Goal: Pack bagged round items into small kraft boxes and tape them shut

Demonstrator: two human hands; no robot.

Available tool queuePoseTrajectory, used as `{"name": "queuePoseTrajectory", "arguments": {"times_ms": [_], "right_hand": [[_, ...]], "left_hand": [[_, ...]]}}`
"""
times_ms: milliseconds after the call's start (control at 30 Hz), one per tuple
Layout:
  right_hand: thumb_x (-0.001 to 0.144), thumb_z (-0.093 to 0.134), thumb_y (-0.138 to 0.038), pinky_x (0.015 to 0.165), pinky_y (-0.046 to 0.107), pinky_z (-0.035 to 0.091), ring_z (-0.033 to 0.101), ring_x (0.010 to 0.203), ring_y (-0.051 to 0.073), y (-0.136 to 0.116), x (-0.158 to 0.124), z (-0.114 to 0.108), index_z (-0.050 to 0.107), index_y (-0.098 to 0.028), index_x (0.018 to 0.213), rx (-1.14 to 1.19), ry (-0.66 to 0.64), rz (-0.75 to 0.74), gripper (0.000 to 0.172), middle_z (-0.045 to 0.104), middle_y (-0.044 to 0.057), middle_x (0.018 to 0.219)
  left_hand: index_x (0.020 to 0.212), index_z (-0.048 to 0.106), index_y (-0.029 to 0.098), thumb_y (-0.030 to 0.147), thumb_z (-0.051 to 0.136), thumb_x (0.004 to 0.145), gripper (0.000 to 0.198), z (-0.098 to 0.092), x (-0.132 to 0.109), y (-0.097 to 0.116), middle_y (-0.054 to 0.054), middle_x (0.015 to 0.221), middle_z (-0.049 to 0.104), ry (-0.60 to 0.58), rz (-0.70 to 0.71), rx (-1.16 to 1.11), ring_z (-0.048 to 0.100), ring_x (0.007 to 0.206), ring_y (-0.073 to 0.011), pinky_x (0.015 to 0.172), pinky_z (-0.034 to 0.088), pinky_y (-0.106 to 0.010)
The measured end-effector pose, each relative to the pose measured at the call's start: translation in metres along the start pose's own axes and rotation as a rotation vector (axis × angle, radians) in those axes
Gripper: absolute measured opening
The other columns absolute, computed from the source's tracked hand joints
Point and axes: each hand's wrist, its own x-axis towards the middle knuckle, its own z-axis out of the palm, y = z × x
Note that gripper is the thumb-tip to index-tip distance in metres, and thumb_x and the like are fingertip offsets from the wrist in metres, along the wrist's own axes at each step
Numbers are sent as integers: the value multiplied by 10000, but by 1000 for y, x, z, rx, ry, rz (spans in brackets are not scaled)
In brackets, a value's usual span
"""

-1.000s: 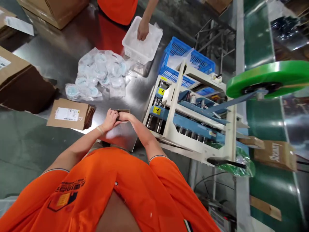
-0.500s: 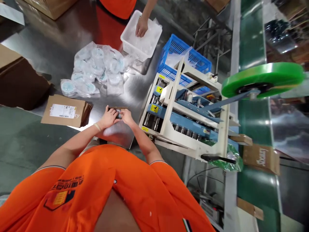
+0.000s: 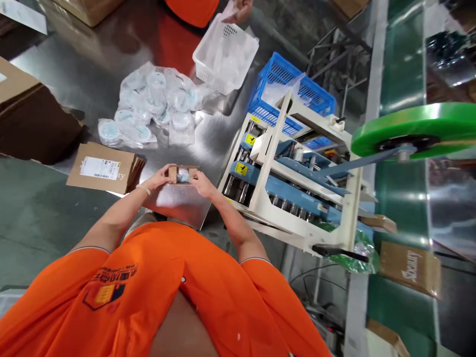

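A small open cardboard box [image 3: 172,174] lies between my hands near the table's front edge, its end flaps folded inward over a wrapped item [image 3: 183,175]. My left hand [image 3: 162,176] grips the left end of the box, fingers closed on it. On the right end, my right hand [image 3: 202,182] is closed in the same way. Left of them is a stack of flat cardboard boxes [image 3: 100,168] with a white label on top. Beyond my hands lies a pile of clear bags with round pale-blue items [image 3: 148,106].
A taping machine [image 3: 290,183] with a green tape roll [image 3: 416,130] stands to the right, a conveyor [image 3: 403,198] beyond it. Behind are a white basket [image 3: 203,69] and a blue crate [image 3: 275,74]. Another person's hand [image 3: 241,10] holds a clear bag above the basket. Brown cardboard [image 3: 37,124] stands left.
My hands have spread from over the box to its two ends, and the flaps and item now show. The other person's hand has risen out of the basket with a bag. The view has shifted slightly.
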Motion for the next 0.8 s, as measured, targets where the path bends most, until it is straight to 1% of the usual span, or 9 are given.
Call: {"name": "queuePoseTrajectory", "arguments": {"times_ms": [133, 233, 333, 400, 467, 567, 633, 700, 800], "right_hand": [[1027, 718, -285, 1135, 442, 559, 670, 1271, 313, -11, 15, -15, 683, -112, 1469, -139, 23, 181, 477, 705, 180, 1380], [933, 853, -291, 1320, 549, 416, 439, 1618, 408, -11, 21, -21, 532, -162, 1681, -270, 99, 142, 824, 507, 225, 1696], [1021, 723, -251, 1394, 533, 322, 278, 1742, 331, 0, 17, -14, 536, -232, 1699, -265, -13, -52, 704, 461, 140, 1787], [1097, 562, -231, 1393, 515, 334, 292, 1745, 288, 11, 12, -2, 568, -221, 1677, -221, -58, -95, 580, 483, 127, 1783], [1130, 470, -234, 1386, 513, 348, 284, 1750, 283, 23, 8, 12, 573, -222, 1673, -197, -21, -79, 553, 456, 120, 1803], [1134, 495, -299, 1358, 503, 399, 324, 1733, 304, 45, 6, 33, 510, -194, 1711, -103, 141, -19, 586, 418, 152, 1818], [1133, 519, -337, 1322, 508, 447, 427, 1672, 325, 61, 5, 46, 448, -131, 1732, -18, 343, 166, 637, 442, 230, 1782], [1127, 553, -351, 1286, 549, 469, 517, 1586, 359, 76, 3, 59, 481, -84, 1694, 9, 491, 395, 630, 507, 288, 1705], [1096, 661, -383, 1232, 610, 479, 563, 1494, 402, 94, -1, 77, 630, -101, 1564, -86, 467, 507, 547, 570, 297, 1638]], "left_hand": [[1272, 710, 180, 604, 972, 566, 864, 6, 13, 3, -102, 1113, 784, -5, -42, 5, 732, 1052, -285, 976, 625, -451], [1365, 749, 157, 607, 865, 760, 763, -14, 11, 16, -137, 1213, 808, -55, -42, 42, 733, 1117, -285, 1029, 615, -453], [1501, 700, 90, 600, 727, 921, 773, -18, 5, 29, -220, 1450, 741, 39, 91, 291, 634, 1416, -383, 1232, 487, -565], [1568, 636, 53, 637, 766, 896, 900, -4, -2, 32, -275, 1582, 641, 87, 172, 504, 423, 1621, -486, 1347, 285, -667], [1611, 567, 19, 668, 852, 820, 1062, 18, -10, 33, -332, 1643, 549, 84, 192, 732, 261, 1684, -563, 1365, 142, -728], [1671, 432, -33, 652, 827, 871, 1125, 43, -14, 33, -385, 1641, 489, 57, 155, 1107, 304, 1644, -582, 1334, 228, -702], [1704, 356, -42, 633, 755, 945, 1091, 49, -1, 40, -381, 1610, 503, 27, 124, 1270, 391, 1583, -549, 1282, 345, -641], [1708, 335, -47, 632, 727, 970, 1076, 54, 29, 53, -372, 1580, 519, 5, 129, 1349, 458, 1510, -527, 1235, 402, -606], [1661, 356, -97, 578, 791, 949, 1074, 76, 96, 79, -380, 1551, 525, -38, 196, 1359, 494, 1446, -508, 1241, 380, -593]]}}
